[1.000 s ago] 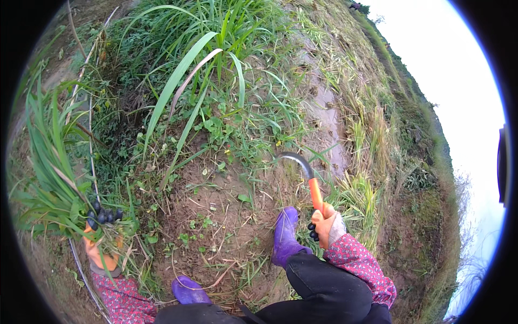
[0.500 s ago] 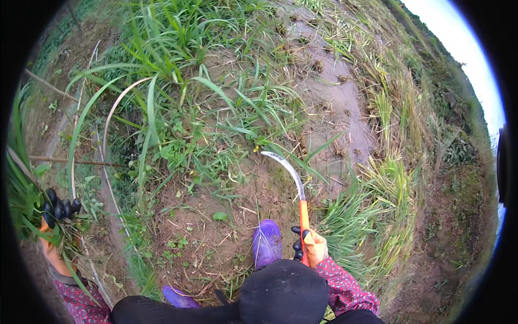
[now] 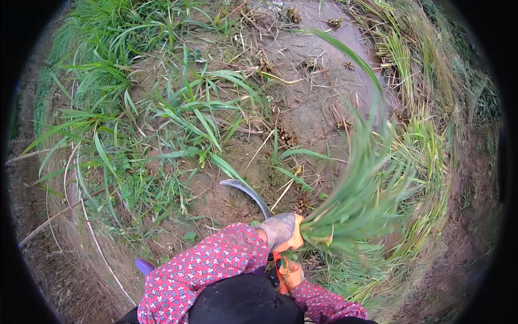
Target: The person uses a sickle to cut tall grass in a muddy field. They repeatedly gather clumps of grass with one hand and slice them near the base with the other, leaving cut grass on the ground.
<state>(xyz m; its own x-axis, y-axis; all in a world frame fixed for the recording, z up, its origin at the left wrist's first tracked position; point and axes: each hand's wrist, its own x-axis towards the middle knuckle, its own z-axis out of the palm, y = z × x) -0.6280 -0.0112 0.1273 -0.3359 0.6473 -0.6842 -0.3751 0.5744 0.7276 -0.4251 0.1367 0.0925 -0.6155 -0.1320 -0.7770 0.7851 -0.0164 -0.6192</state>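
Observation:
My left hand, in an orange glove with a grey cuff, reaches across my body to the right. It is closed around a bunch of long green grass, whose blades fan out to the right, blurred by motion. Just below it, my right hand, gloved in orange too, grips the orange handle of a sickle. The sickle's curved metal blade points up and left over the bare soil. My left wrist hides part of the sickle, and the fingers of my left hand are mostly out of sight.
Cut green and yellowish stalks lie in a long row on the right. Wet mud with cut stubble clumps stretches ahead. Grass grows at the left, near thin pale poles. A purple boot shows at lower left.
My left hand has swung from the far left across to the right with the grass bunch. My right hand and the sickle have shifted slightly left and down. The view has shifted too.

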